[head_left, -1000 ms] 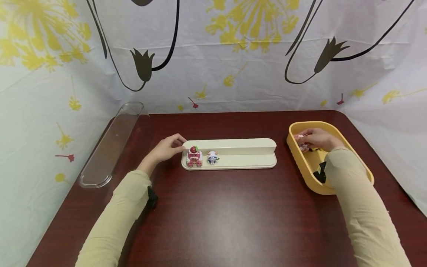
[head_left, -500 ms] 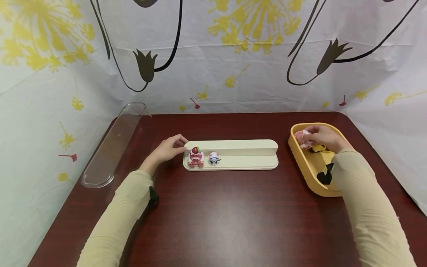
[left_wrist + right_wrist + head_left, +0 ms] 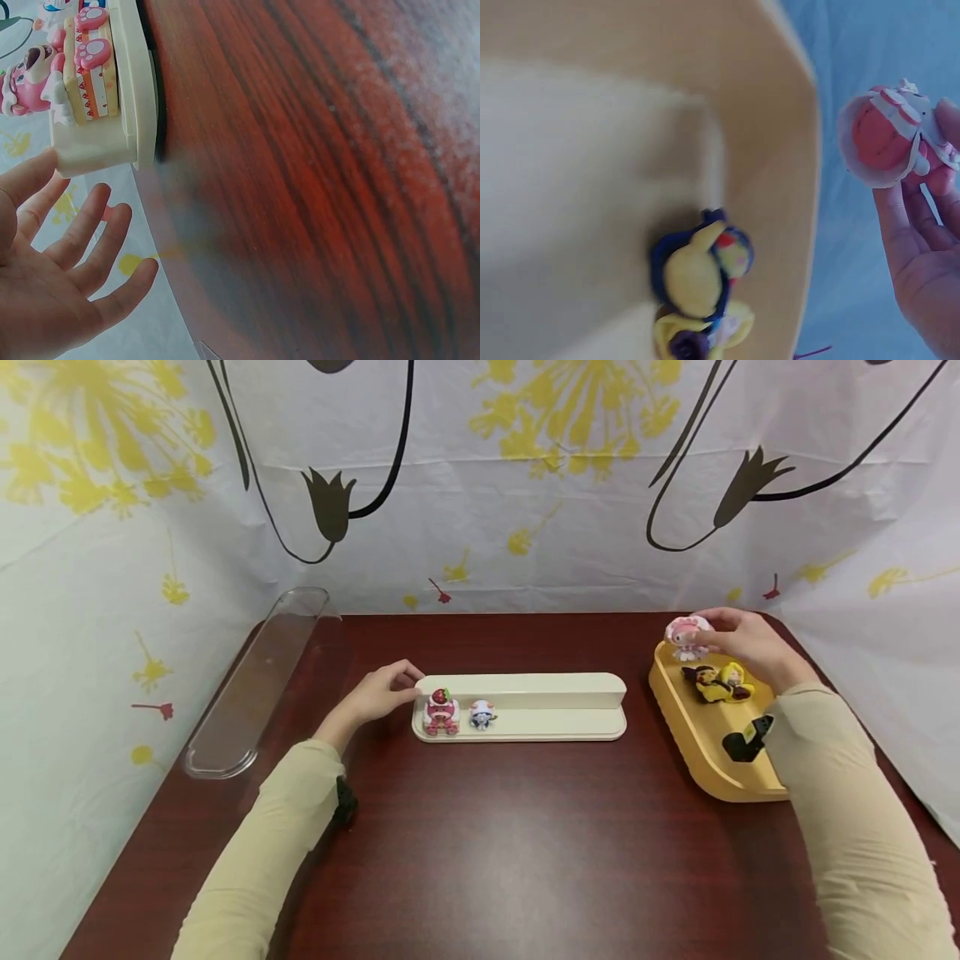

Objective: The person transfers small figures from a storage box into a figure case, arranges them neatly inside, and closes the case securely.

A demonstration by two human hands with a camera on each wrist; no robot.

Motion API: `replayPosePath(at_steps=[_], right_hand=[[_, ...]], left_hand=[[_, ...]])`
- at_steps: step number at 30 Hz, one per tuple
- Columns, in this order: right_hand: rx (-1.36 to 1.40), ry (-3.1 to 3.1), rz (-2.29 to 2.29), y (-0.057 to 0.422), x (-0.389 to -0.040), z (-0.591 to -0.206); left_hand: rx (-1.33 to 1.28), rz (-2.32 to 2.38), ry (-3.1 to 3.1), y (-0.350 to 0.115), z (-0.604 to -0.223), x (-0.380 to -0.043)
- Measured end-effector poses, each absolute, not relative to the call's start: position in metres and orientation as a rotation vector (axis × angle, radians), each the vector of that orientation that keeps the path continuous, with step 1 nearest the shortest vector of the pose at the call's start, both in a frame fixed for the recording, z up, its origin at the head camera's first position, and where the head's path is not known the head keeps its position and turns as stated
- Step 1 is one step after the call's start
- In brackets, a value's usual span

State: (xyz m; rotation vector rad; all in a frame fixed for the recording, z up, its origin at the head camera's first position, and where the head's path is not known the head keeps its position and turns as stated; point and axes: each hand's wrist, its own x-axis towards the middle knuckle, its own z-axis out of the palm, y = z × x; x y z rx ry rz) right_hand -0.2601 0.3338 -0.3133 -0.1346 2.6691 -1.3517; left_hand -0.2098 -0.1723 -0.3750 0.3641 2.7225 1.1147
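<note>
My right hand (image 3: 757, 646) pinches a pink-and-white figurine (image 3: 684, 633) between thumb and fingers, over the far-left corner of the yellow bin (image 3: 678, 735). In the right wrist view the figurine (image 3: 885, 139) lies tilted, its round pink-and-white base toward the camera. My left hand (image 3: 381, 693) is at the left end of a cream display stand (image 3: 558, 722), fingertips right at its upper corner. In the left wrist view the other fingers of this hand (image 3: 56, 281) spread loosely. On the stand sit a pink bear figurine (image 3: 441, 716) with a strawberry on top and a small white-and-blue figurine (image 3: 482, 716).
Inside the bin lie a dark-and-yellow figurine (image 3: 707, 683) and a yellow-clad figurine (image 3: 737, 681), side by side. A long clear plastic cover (image 3: 258, 685) leans along the table's left side. Patterned white cloth (image 3: 480, 518) hangs behind the dark red-brown table (image 3: 517, 852).
My right hand has lifted the pink-and-white figurine up from inside the bin toward its far rim, uncovering the figurines there. The left hand stays at the stand's end.
</note>
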Motion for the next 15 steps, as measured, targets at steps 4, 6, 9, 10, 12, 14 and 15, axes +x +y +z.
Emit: replayPosePath(at_steps=[4,6,9,10,12,14,15], right_hand=[[-0.173,2.695,-1.365,0.323,-0.259,-0.302],[-0.191,2.725,-1.343,0.316,-0.257,-0.296],[-0.234,2.716,-1.385,0.303,-0.255,-0.288],[-0.257,2.704,-1.416,0.298,-0.254,-0.286],[-0.299,2.658,-1.503,0.287,-0.254,-0.284],[-0.355,2.612,-1.580,0.276,-0.253,-0.283],[-0.381,2.602,-1.595,0.271,-0.253,-0.283]], left_hand=[[0.360,1.120,2.722,-0.172,-0.375,-0.210],[0.370,1.124,2.720,-0.173,-0.375,-0.210],[0.368,1.128,2.717,-0.173,-0.376,-0.211],[0.370,1.128,2.717,-0.173,-0.376,-0.211],[0.367,1.124,2.720,-0.173,-0.377,-0.212],[0.372,1.122,2.721,-0.173,-0.377,-0.212],[0.372,1.123,2.720,-0.173,-0.377,-0.212]])
